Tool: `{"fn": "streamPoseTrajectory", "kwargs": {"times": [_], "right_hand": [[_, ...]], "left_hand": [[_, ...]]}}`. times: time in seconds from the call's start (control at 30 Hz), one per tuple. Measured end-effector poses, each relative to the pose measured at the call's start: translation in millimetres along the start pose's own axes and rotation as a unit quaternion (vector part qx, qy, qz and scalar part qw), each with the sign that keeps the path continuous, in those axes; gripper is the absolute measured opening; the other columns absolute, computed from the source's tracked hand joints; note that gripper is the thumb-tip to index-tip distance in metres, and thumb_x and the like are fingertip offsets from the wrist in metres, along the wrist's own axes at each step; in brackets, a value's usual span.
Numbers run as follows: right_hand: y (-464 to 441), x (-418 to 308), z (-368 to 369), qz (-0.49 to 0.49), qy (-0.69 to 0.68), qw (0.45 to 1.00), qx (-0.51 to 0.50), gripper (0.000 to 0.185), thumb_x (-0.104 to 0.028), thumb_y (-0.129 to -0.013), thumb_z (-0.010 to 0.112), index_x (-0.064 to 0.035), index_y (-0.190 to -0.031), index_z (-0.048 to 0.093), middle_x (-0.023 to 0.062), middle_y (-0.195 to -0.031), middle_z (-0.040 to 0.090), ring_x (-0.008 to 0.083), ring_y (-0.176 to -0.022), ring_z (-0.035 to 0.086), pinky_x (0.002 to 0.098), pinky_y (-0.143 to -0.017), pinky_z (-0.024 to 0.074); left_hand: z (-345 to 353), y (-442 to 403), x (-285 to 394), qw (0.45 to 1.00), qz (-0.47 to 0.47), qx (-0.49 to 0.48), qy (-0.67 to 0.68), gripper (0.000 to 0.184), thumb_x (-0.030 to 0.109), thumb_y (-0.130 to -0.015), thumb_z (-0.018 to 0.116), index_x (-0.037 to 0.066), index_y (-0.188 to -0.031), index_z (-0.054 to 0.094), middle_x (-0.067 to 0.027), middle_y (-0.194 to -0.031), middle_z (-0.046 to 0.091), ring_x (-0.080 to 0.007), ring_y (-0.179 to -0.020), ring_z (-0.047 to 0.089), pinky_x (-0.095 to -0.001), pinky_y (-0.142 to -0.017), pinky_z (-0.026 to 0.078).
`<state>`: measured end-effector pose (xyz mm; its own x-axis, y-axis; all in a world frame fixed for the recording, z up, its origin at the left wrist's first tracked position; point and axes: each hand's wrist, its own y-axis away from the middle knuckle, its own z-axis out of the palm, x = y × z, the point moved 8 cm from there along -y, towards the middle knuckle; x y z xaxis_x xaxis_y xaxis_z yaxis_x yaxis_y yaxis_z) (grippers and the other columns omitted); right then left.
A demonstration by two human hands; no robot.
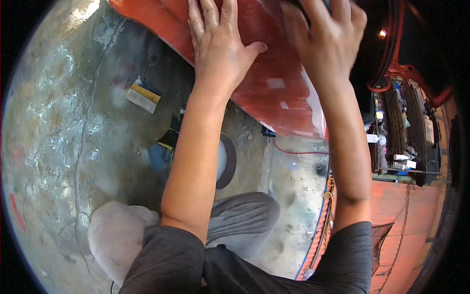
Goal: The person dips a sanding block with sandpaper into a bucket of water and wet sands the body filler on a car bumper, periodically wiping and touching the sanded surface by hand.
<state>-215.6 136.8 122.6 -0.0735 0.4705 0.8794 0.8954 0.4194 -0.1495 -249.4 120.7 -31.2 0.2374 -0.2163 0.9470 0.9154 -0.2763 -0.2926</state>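
Observation:
A red painted panel point(259, 90), shaped like a vehicle body part, stretches across the top of the head view. Pale patches mark its surface, and a whitish strip point(316, 105) runs along its right side. My left hand point(220, 44) lies flat on the panel with its thumb spread out; its fingertips are cut off by the top edge. To the right, my right hand point(330, 39) is over the panel with bent fingers, slightly blurred. Something dark shows between its thumb and fingers, too unclear to name.
On the concrete floor point(54, 147) lie a yellow and white box point(143, 95), a blue piece point(157, 157) and a round dark-rimmed object point(227, 161). A thin red hose point(298, 152) runs below the panel. Shelves with bottles point(404, 158) stand at right.

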Motion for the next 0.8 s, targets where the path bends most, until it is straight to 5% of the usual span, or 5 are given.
{"fn": "streamPoseTrajectory", "kwargs": {"times": [0.03, 0.1, 0.4, 0.6, 0.8], "right_hand": [[-18, -9, -13, 0.047, -0.073, 0.993, 0.084, 0.04, -0.009, -0.079, 0.078, -0.0106, -0.119, 0.071, 0.0123, -0.135, 0.062, 0.0338, -0.113, 0.057, 0.0444, -0.095, 0.046], [4, -4, -2, 0.055, -0.012, 0.995, 0.079, 0.041, -0.023, -0.082, 0.085, -0.0225, -0.121, 0.074, 0.0052, -0.132, 0.065, 0.0247, -0.112, 0.06, 0.0393, -0.094, 0.0408], [-15, -6, 4, 0.097, 0.011, 0.994, 0.057, 0.037, -0.025, -0.084, 0.084, -0.0219, -0.119, 0.074, 0.0058, -0.13, 0.063, 0.0261, -0.114, 0.059, 0.0403, -0.095, 0.0398], [59, -2, -9, 0.108, -0.061, 0.992, 0.034, 0.043, -0.023, -0.084, 0.085, -0.0213, -0.125, 0.074, 0.0065, -0.139, 0.062, 0.0233, -0.117, 0.057, 0.0371, -0.097, 0.0382], [-21, -4, -5, 0.025, -0.025, 0.998, 0.052, 0.041, -0.015, -0.081, 0.08, -0.0165, -0.121, 0.073, 0.0072, -0.136, 0.063, 0.0284, -0.112, 0.058, 0.0426, -0.095, 0.0442]], "left_hand": [[0, 2, 0, 1.0, 0.005, 0.001, -0.014, 0.124, 0.015, -0.072, 0.091, 0.008, -0.166, 0.012, -0.029, -0.17, 0.002, -0.0504, -0.155, 0.012, -0.0519, -0.127, 0.021], [0, 1, -3, 0.999, 0.016, 0.011, -0.042, 0.124, 0.015, -0.071, 0.092, 0.008, -0.166, 0.012, -0.029, -0.17, 0.002, -0.05, -0.155, 0.012, -0.0516, -0.127, 0.021], [-4, 0, -1, 1.0, 0.022, 0.011, -0.015, 0.125, 0.017, -0.07, 0.093, 0.007, -0.166, 0.013, -0.0307, -0.169, 0.004, -0.0513, -0.154, 0.014, -0.0521, -0.127, 0.02], [-6, 0, 2, 1.0, 0.019, 0.001, -0.01, 0.124, 0.016, -0.07, 0.092, 0.007, -0.166, 0.012, -0.0311, -0.169, 0.004, -0.0517, -0.154, 0.014, -0.0523, -0.127, 0.02], [-6, 0, 4, 1.0, 0.014, 0.007, -0.018, 0.123, 0.016, -0.071, 0.092, 0.007, -0.165, 0.014, -0.0311, -0.169, 0.005, -0.0519, -0.153, 0.016, -0.0529, -0.126, 0.023]]}}
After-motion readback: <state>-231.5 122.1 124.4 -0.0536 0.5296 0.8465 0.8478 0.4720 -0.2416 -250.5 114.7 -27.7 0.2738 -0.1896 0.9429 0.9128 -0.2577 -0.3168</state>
